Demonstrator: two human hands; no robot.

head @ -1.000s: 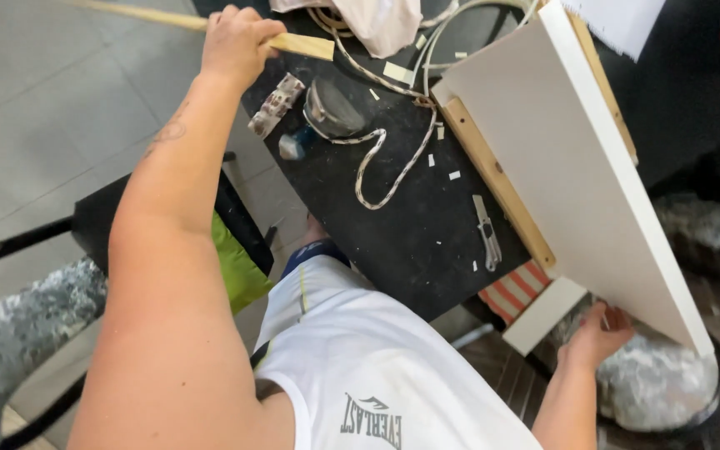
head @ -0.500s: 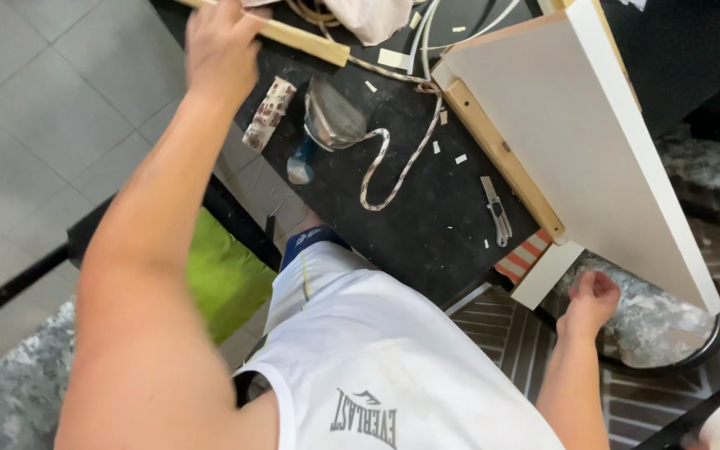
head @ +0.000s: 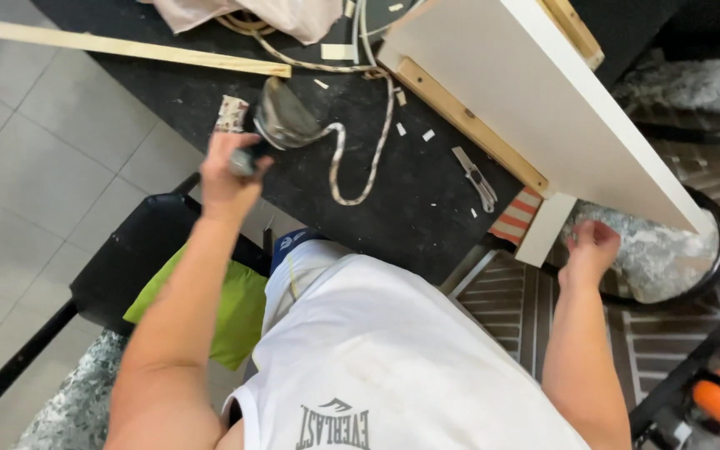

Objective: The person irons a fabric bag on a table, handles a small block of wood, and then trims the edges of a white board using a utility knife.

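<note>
My left hand (head: 231,171) is closed around the dark handle of a grey clothes iron (head: 281,121) lying on the black table (head: 410,196). The iron's braided cord (head: 360,171) loops to the right of it. A small patterned block (head: 231,112) sits just above the hand. My right hand (head: 592,246) hangs with its fingers curled just below the lower edge of a large white board (head: 535,100). The board leans tilted over the table and has a wooden strip (head: 468,129) along its side. Nothing shows in the right hand.
A long pale wooden strip (head: 127,46) lies across the table's far left, with a cloth (head: 252,12) beside it. A utility knife (head: 477,177) lies near the board. A black chair with a green cushion (head: 210,308) stands on my left. Bubble wrap (head: 660,250) and orange ear defenders (head: 714,396) are on my right.
My left hand has let go of the long wooden strip, come back toward me and closed on the iron's handle. My right hand stays under the board's lower edge.
</note>
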